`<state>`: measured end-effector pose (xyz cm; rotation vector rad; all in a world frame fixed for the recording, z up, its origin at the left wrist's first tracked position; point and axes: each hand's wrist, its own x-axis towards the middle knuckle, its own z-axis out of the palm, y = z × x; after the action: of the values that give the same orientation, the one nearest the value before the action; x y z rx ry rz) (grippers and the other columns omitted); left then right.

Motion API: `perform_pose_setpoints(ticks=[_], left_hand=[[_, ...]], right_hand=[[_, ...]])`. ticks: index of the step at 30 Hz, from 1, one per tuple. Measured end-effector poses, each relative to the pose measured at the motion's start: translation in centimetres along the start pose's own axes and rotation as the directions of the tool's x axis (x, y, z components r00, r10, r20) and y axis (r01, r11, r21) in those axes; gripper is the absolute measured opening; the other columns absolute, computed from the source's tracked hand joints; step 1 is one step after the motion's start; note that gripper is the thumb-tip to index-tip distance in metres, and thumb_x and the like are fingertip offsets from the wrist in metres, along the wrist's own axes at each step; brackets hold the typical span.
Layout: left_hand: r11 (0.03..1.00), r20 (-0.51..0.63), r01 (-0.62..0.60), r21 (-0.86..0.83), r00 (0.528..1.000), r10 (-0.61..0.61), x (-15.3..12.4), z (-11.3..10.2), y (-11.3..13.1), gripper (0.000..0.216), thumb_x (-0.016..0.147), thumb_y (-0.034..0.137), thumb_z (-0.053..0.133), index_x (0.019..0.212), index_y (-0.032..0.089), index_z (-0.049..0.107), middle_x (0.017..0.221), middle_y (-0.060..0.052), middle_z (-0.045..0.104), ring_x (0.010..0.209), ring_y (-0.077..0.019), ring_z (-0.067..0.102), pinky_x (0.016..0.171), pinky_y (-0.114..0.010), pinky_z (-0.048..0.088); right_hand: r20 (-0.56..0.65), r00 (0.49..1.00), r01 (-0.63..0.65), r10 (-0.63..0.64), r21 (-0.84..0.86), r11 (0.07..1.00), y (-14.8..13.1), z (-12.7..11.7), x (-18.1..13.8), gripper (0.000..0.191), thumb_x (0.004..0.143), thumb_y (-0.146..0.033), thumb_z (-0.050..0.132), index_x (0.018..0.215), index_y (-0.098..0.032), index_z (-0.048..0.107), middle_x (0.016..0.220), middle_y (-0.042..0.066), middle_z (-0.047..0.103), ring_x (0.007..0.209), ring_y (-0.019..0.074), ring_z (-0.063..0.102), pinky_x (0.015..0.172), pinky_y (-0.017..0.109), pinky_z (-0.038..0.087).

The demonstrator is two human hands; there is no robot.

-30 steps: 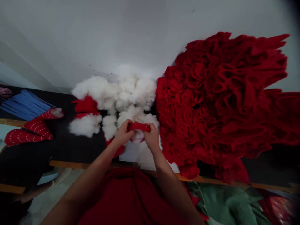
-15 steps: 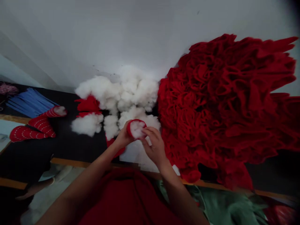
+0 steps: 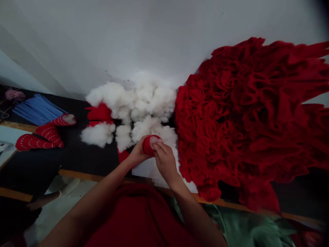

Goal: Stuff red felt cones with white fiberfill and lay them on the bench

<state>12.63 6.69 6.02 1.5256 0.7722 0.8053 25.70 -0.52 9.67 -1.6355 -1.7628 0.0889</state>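
My left hand grips a small red fabric pouch with white stuffing showing at its open end. My right hand is curled against the pouch, its fingers pressing on the stuffing at the opening. Just behind the hands lies a heap of white stuffing against the wall. A red fabric piece sits among the stuffing on the left.
A big pile of red fabric pieces fills the right of the dark table. Filled red pieces with white dots and blue strips lie at the left. White paper lies under my hands. Green cloth hangs below the table edge.
A second ago both hands stretched the pouch's mouth wide. Since then my right hand let go of the rim and now pushes on the stuffing while the left hand holds the pouch.
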Motion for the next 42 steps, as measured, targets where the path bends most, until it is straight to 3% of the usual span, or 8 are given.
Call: perform_pose_setpoints(ticks=[5,16,21,25,30,32,38,42], left_hand=[[1.000,0.008,0.016,0.012,1.000,-0.016,-0.8,0.0,0.1,0.075,0.054,0.027,0.075,0.118,0.019,0.039,0.116,-0.009,0.052,0.104,-0.0222,0.050,0.093,-0.034,0.036],[0.994,0.256,0.109,0.003,0.961,-0.106,-0.2,-0.6,0.9,0.083,0.053,0.031,0.076,0.125,0.017,0.037,0.125,-0.013,0.047,0.114,-0.0272,0.044,0.100,-0.040,0.029],[0.864,0.505,0.324,-0.386,0.858,-0.096,-0.6,-4.3,0.8,0.094,0.053,0.045,0.073,0.134,0.024,0.030,0.142,-0.013,0.027,0.127,-0.0324,0.028,0.101,-0.048,0.025],[0.755,0.287,0.233,-0.613,0.956,-0.062,-0.7,-3.4,0.7,0.099,0.046,0.038,0.078,0.132,0.029,0.031,0.144,-0.010,0.024,0.130,-0.0292,0.023,0.103,-0.044,0.024],[0.601,-0.115,0.113,-0.792,0.938,-0.327,0.7,0.4,1.2,0.066,0.051,0.031,0.075,0.112,0.023,0.050,0.113,-0.006,0.059,0.104,-0.0233,0.054,0.088,-0.036,0.043],[0.514,-0.179,0.095,-0.852,0.871,-0.457,1.4,0.9,1.5,0.046,0.058,0.032,0.070,0.100,0.020,0.056,0.095,-0.004,0.066,0.091,-0.0195,0.060,0.082,-0.032,0.046],[0.356,-0.109,0.093,-0.930,0.854,-0.509,2.0,1.6,3.3,0.024,0.070,0.033,0.061,0.085,0.014,0.060,0.079,-0.003,0.068,0.071,-0.0137,0.063,0.074,-0.026,0.048],[0.295,-0.036,0.134,-0.946,0.861,-0.507,1.8,2.4,4.2,0.024,0.071,0.033,0.061,0.082,0.012,0.061,0.077,-0.004,0.068,0.068,-0.0127,0.062,0.073,-0.024,0.048]], right_hand=[[0.197,0.980,-0.017,-0.004,0.103,0.995,-0.4,-0.8,0.7,0.022,0.086,-0.019,0.041,0.093,-0.016,0.061,0.097,0.010,0.060,0.092,0.0181,0.055,0.081,0.033,0.048],[0.085,0.979,-0.200,0.184,0.243,0.949,0.1,-1.1,-0.1,0.019,0.080,-0.022,0.049,0.091,-0.018,0.064,0.092,0.009,0.065,0.086,0.0202,0.059,0.079,0.035,0.047],[0.193,0.690,-0.586,0.697,0.715,0.382,2.6,-1.8,1.1,0.019,0.067,-0.035,0.062,0.076,-0.018,0.063,0.067,0.000,0.065,0.060,0.0136,0.058,0.061,0.027,0.047],[0.375,0.535,-0.539,0.757,0.841,-0.037,1.9,-0.8,1.7,0.025,0.055,-0.032,0.072,0.070,-0.016,0.061,0.063,-0.003,0.065,0.056,0.0105,0.057,0.058,0.024,0.047],[0.553,0.528,-0.542,0.644,0.803,-0.246,-0.3,1.0,1.8,0.031,0.062,-0.041,0.067,0.079,-0.017,0.059,0.069,0.001,0.066,0.059,0.0141,0.060,0.057,0.030,0.051],[0.434,0.576,-0.481,0.693,0.865,-0.142,-1.0,1.3,1.4,0.029,0.069,-0.043,0.061,0.082,-0.017,0.057,0.076,0.003,0.065,0.066,0.0152,0.061,0.065,0.034,0.052],[-0.157,0.846,-0.333,0.509,0.591,0.735,-2.1,1.8,-0.1,0.024,0.081,-0.028,0.050,0.101,-0.017,0.056,0.109,0.010,0.056,0.103,0.0189,0.053,0.092,0.040,0.043],[-0.188,0.954,-0.160,0.235,0.344,0.925,-2.3,2.2,0.1,0.031,0.082,-0.018,0.043,0.112,-0.017,0.051,0.117,0.014,0.051,0.112,0.0209,0.047,0.093,0.041,0.042]])
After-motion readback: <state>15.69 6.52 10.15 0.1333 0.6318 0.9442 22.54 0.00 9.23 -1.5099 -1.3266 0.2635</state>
